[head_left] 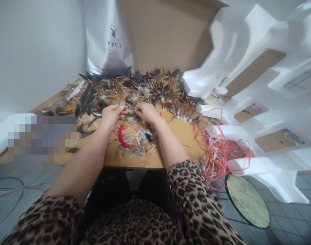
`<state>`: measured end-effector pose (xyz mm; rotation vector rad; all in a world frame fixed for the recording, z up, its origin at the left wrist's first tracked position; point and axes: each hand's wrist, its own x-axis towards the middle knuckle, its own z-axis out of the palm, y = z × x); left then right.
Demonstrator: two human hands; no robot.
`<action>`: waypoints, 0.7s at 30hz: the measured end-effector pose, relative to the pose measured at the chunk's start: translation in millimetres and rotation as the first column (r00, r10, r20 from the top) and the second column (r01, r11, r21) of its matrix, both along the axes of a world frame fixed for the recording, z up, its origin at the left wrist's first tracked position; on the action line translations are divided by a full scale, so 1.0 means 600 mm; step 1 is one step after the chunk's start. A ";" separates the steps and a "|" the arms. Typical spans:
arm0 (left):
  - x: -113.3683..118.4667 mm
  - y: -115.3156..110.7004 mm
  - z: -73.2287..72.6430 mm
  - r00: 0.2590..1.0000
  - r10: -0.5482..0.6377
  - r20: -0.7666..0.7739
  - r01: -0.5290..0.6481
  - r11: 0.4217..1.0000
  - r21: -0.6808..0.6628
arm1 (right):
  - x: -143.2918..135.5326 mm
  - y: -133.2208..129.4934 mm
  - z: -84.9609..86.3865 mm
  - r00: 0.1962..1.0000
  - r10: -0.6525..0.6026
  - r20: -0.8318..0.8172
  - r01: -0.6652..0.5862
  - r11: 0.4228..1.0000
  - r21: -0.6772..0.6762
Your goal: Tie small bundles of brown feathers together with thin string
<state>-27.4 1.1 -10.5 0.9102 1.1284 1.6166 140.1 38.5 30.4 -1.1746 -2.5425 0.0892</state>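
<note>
Both hands are over the middle of a wooden table (182, 134). My left hand (111, 115) has thumb and fingers pinched together at the base of some brown feathers (116, 98), which fan out away from me. Just to its right, my right hand (147, 112) is closed with its fingertips turned down; anything in them is hidden. Brown and black feathers (165, 83) are heaped beyond the hands. Nearer me lie a curved red piece (123, 136) and scattered white quill bits (142, 137).
A tangle of red string (218, 153) hangs over the right table edge beside large white foam packing pieces (273, 102). A silver bag (101, 37) stands behind the feathers, by a cardboard panel (168, 34). A round stool (248, 200) stands at lower right.
</note>
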 end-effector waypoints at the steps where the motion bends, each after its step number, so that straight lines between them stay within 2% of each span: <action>1: 0.001 0.001 -0.002 0.999 0.002 -0.054 -0.002 1.000 -0.002 | -0.002 -0.003 0.001 1.000 0.000 0.021 0.000 1.000 0.003; 6: 0.004 0.006 -0.012 0.967 -0.022 -0.253 0.022 1.000 -0.001 | -0.005 -0.012 0.006 0.998 -0.022 0.051 0.022 1.000 0.007; 12: 0.006 0.003 -0.012 0.964 -0.086 -0.252 0.083 0.996 -0.022 | -0.003 -0.007 -0.001 0.998 -0.029 -0.059 0.028 0.999 -0.017; 16: 0.007 0.003 -0.006 0.994 -0.058 -0.090 0.054 0.998 -0.043 | -0.001 0.011 -0.017 0.951 -0.093 -0.296 0.078 0.995 -0.063; 19: 0.005 0.004 0.000 0.995 -0.016 0.099 0.019 0.999 -0.035 | -0.001 0.021 -0.024 0.814 -0.201 -0.544 0.137 0.978 -0.157; 21: 0.003 0.005 0.003 0.983 0.003 0.185 0.000 1.000 -0.017 | -0.004 0.020 -0.023 0.719 -0.256 -0.646 0.091 0.956 -0.277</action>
